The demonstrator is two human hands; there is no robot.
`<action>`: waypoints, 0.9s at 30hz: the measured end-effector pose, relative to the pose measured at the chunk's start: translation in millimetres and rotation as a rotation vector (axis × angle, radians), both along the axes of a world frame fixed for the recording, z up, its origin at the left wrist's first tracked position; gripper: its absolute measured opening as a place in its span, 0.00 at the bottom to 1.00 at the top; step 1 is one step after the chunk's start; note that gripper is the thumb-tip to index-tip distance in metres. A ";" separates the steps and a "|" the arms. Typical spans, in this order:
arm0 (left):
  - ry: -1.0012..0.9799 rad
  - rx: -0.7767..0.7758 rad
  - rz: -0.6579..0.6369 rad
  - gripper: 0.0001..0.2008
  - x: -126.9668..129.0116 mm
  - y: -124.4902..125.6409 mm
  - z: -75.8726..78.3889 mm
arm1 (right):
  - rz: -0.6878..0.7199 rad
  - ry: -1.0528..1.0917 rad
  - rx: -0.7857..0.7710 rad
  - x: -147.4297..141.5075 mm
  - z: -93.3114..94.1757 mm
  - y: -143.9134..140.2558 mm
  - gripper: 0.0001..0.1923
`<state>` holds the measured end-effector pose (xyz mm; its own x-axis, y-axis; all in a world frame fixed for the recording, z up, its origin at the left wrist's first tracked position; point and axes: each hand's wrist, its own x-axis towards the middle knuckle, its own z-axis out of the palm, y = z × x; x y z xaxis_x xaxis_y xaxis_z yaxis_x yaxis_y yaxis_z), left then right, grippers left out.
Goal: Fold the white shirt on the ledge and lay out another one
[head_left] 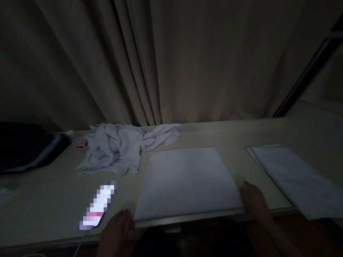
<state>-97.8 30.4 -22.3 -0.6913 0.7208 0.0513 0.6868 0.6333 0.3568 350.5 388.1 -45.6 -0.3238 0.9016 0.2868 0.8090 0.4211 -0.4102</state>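
Observation:
A smooth, pale rectangular sheet lies flat on the table, its near edge along the table's front edge. At its near left corner is my left hand, with fingers curled together against the edge. My right hand is at the near right side, fingers closed at the sheet's margin and thumb uppermost. Dim light hides the exact fingertip contact. Left of the sheet is a glowing phone, its screen pixelated. To the right, folded white cloth lies in layers, its near end hanging past the table edge.
Crumpled white cloth is heaped at the back left of the pale table. Dark folded fabric lies at the far left. A cable runs down from the phone. A beige curtain hangs behind the table.

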 end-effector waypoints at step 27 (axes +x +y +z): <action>-0.875 0.456 0.412 0.27 55.0 25.2 20.9 | -0.227 0.480 -0.736 17.8 6.1 -41.4 0.25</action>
